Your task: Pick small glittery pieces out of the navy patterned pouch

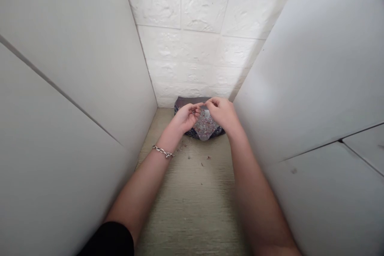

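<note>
Both my hands meet over a dark patterned pouch (pixel 220 131) that stands against the back wall. Inside it lies a clear plastic bag (pixel 205 130) filled with tiny multicoloured bits, perhaps beads. My left hand (pixel 188 117) is turned palm up, its fingers curled and the index finger reaching to my right fingertips. Thumb and forefinger of my right hand (pixel 221 113) are pinched together at that same spot. Whatever lies between the fingertips is too small to make out. A silver chain bracelet (pixel 163 151) circles my left wrist.
Tall pale panels rise close on the left (pixel 75 68) and right (pixel 306 76). Behind the pouch is a white brick-patterned wall (pixel 186 48). A few small crumbs (pixel 208 157) are scattered on the greenish wood-grain surface (pixel 192 208) in front of the pouch.
</note>
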A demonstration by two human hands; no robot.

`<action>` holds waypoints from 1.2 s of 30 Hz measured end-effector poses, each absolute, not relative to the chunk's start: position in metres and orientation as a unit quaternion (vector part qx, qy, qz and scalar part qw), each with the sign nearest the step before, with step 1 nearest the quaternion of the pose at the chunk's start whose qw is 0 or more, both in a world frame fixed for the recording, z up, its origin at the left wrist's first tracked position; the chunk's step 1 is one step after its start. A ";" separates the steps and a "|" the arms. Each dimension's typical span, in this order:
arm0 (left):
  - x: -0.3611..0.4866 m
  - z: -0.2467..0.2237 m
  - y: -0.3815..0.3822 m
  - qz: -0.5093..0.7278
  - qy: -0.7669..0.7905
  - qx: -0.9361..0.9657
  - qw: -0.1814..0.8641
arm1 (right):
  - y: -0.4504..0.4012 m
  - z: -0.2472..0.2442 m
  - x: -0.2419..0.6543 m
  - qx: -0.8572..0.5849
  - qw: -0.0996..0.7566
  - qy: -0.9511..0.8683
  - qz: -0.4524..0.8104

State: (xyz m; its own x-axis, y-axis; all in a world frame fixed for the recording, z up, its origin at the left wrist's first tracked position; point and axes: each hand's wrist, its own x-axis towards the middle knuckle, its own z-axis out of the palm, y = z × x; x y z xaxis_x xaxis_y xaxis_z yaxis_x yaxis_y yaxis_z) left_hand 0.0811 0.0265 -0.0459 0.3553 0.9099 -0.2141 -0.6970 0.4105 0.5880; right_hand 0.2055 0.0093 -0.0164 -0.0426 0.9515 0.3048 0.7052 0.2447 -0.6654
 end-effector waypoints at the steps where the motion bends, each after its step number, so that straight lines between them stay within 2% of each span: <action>1: 0.082 -0.046 0.027 0.513 0.258 0.205 0.793 | 0.010 -0.017 0.206 -0.593 0.358 -0.702 0.167; 9: 0.083 -0.047 0.025 0.545 0.244 0.217 0.772 | 0.009 -0.016 0.207 -0.588 0.380 -0.692 0.179; 14: 0.084 -0.045 0.024 0.529 0.285 0.219 0.769 | 0.006 -0.014 0.206 -0.570 0.386 -0.701 0.187; 20: 0.081 -0.050 0.025 0.504 0.248 0.241 0.792 | 0.006 -0.015 0.204 -0.543 0.380 -0.722 0.200; 36: 0.083 -0.052 0.026 0.479 0.260 0.267 0.794 | 0.005 -0.020 0.203 -0.536 0.377 -0.746 0.116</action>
State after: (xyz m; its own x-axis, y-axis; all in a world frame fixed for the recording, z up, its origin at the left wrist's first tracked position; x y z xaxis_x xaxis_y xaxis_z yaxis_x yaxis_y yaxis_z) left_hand 0.0827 0.0255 -0.0519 0.4049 0.9007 -0.1578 -0.6223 0.3979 0.6741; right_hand 0.2030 0.0052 -0.0199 -0.1412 0.8877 0.4382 0.7124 0.3985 -0.5777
